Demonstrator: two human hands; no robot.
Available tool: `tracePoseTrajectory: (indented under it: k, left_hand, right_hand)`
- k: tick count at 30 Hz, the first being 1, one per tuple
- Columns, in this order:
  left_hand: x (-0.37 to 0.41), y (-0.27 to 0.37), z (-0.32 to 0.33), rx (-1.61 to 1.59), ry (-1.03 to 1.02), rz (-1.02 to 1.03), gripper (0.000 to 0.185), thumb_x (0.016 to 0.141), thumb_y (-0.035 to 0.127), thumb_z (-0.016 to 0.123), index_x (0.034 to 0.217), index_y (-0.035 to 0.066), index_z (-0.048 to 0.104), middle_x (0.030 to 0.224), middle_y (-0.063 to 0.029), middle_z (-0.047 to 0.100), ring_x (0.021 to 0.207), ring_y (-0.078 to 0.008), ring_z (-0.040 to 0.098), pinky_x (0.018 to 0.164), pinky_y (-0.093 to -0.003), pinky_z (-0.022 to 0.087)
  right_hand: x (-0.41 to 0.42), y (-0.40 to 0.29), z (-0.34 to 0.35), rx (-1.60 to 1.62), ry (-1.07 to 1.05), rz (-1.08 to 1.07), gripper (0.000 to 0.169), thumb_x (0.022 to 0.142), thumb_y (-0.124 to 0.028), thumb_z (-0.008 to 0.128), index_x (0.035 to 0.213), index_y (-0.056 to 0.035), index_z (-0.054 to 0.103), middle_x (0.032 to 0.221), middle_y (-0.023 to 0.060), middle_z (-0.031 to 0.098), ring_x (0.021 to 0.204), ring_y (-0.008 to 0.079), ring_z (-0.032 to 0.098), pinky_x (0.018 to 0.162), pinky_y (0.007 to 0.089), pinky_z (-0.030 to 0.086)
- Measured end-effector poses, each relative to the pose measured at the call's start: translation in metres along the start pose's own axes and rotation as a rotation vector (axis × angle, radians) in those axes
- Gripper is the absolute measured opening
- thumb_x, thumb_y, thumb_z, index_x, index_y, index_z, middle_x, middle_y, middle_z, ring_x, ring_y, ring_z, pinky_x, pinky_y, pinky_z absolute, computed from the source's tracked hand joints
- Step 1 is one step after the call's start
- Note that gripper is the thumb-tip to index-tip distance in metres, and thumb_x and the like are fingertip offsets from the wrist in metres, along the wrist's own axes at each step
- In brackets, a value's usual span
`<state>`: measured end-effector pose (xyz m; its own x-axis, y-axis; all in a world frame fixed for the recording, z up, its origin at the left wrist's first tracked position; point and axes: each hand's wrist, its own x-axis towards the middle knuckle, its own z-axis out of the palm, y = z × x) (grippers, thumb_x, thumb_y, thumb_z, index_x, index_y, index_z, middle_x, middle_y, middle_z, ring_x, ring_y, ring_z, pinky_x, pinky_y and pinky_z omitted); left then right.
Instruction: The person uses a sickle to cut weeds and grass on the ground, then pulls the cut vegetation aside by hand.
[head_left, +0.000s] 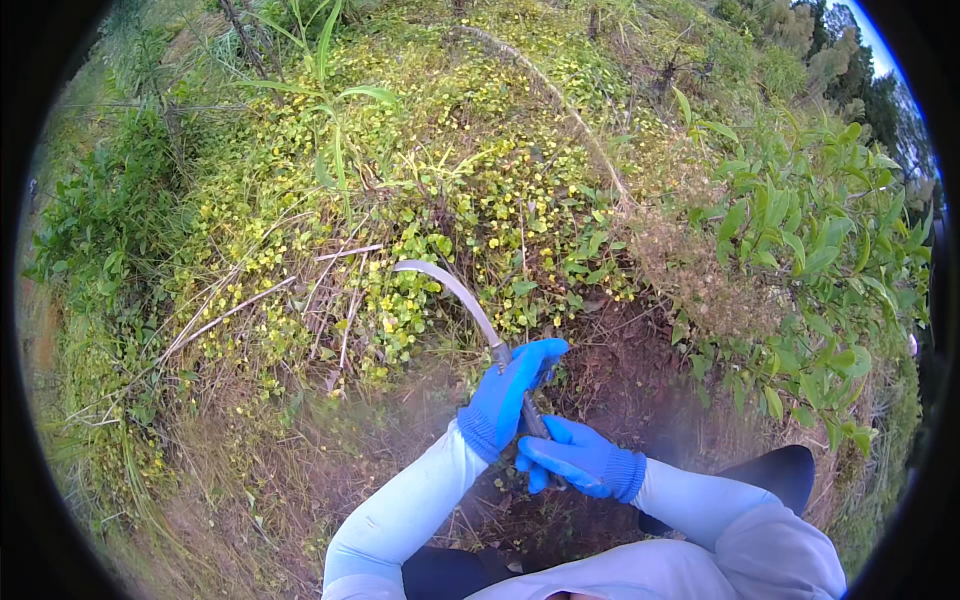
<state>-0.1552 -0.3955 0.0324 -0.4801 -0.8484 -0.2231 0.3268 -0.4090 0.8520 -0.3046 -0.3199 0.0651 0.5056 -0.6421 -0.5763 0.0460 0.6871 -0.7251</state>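
A sickle with a curved metal blade (459, 291) and a dark handle (534, 421) is held in front of my body. My left hand (504, 399), in a blue work glove, wraps the handle close to where the blade begins. Lower down, my right hand (574, 456), gloved alike, grips the same handle near its end. The blade arcs up and to the left, its tip in front of low yellow-green plants (405, 311); whether it touches them I cannot tell. My fingers hide parts of the handle.
Broad-leaved ground cover (300, 180) spreads over a slope ahead. A leafy shrub (810, 232) stands to the right beside dried brown plants (697, 277). Dry stalks (232, 311) lie at the left. Bare reddish soil (615, 356) shows near my hands, and a long, pale stem (574, 112) arches farther off.
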Motion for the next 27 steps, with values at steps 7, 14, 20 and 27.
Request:
tracePoseTrajectory:
  k: [7, 14, 20, 27]
  left_hand:
    - [0.045, -0.085, 0.038, 1.685, -0.291, -0.049, 0.086, 0.087, 0.057, 0.061, 0.155, 0.023, 0.020, 0.158, -0.0192, 0.021, 0.144, -0.0460, 0.017, 0.114, -0.0638, 0.017]
    - [0.050, -0.118, -0.054, 1.838, 0.076, -0.494, 0.111, 0.076, 0.060, 0.074, 0.157, 0.018, 0.010, 0.152, -0.0317, 0.024, 0.127, -0.0455, 0.046, 0.094, -0.0508, 0.047]
    - [0.058, -0.132, -0.089, 1.668, 0.092, -0.468, 0.064, 0.088, 0.022, 0.057, 0.144, 0.003, 0.033, 0.114, -0.0213, 0.065, 0.108, -0.0355, 0.064, 0.087, -0.0482, 0.051]
    - [-0.074, -0.103, -0.078, 1.512, -0.377, -0.520, 0.030, 0.090, 0.027, 0.049, 0.111, 0.007, 0.059, 0.107, -0.0183, 0.067, 0.100, -0.0365, 0.064, 0.087, -0.0459, 0.050]
  right_hand:
    - [-0.059, 0.021, -0.074, -0.167, 0.835, -0.073, 0.046, 0.103, -0.023, 0.048, 0.145, -0.0111, 0.034, 0.079, 0.0036, 0.054, 0.053, 0.0074, 0.047, 0.047, 0.0245, 0.043]
    - [-0.048, 0.039, -0.074, -0.122, 0.553, 0.213, 0.061, 0.104, -0.027, 0.047, 0.157, -0.0257, 0.016, 0.075, 0.0047, 0.054, 0.053, 0.0126, 0.053, 0.047, 0.0299, 0.049]
    - [-0.040, 0.069, -0.082, -0.061, 0.595, 0.232, 0.057, 0.104, -0.030, 0.043, 0.156, -0.0275, 0.019, 0.074, 0.0036, 0.052, 0.052, 0.0131, 0.052, 0.045, 0.0314, 0.049]
    - [-0.145, 0.136, -0.073, -0.054, 0.426, 0.186, 0.055, 0.103, -0.027, 0.047, 0.154, -0.0257, 0.025, 0.073, 0.0017, 0.055, 0.048, 0.0132, 0.051, 0.040, 0.0310, 0.047]
